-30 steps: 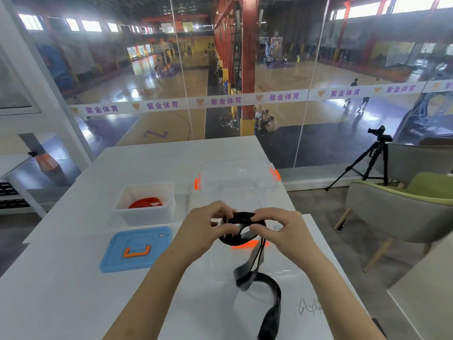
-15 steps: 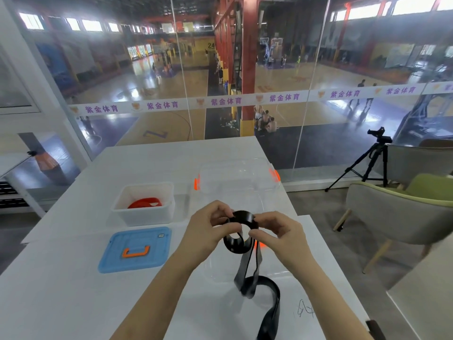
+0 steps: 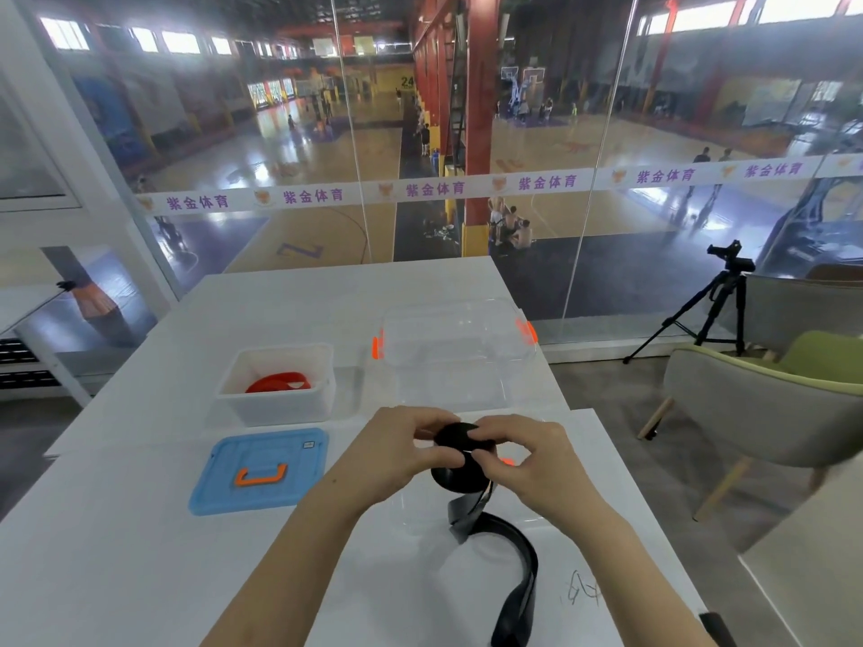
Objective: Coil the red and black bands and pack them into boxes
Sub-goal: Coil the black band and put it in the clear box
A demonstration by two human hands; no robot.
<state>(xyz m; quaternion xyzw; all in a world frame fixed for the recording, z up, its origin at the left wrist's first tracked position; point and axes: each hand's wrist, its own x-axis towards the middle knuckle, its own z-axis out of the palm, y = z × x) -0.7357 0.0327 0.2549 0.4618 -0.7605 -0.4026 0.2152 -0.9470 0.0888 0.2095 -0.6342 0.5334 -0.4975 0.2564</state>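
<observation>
Both my hands hold a partly coiled black band (image 3: 462,464) above the table's middle. My left hand (image 3: 401,452) pinches the coil from the left, and my right hand (image 3: 530,459) pinches it from the right. The band's loose tail (image 3: 518,581) hangs down and trails toward the table's near edge. A coiled red band (image 3: 279,382) lies inside the white box (image 3: 280,408) at the left. A clear box with orange clips (image 3: 455,340) stands behind my hands. A clear lid (image 3: 420,516) lies flat under the coil.
A blue lid with an orange handle (image 3: 261,469) lies in front of the white box. The white table (image 3: 116,553) ends at a glass wall. A padded chair (image 3: 766,403) and a tripod (image 3: 714,310) stand to the right.
The coil has grown tighter and rounder between my fingers, taking up more of the band. The loose tail has shortened and lifted toward my hands.
</observation>
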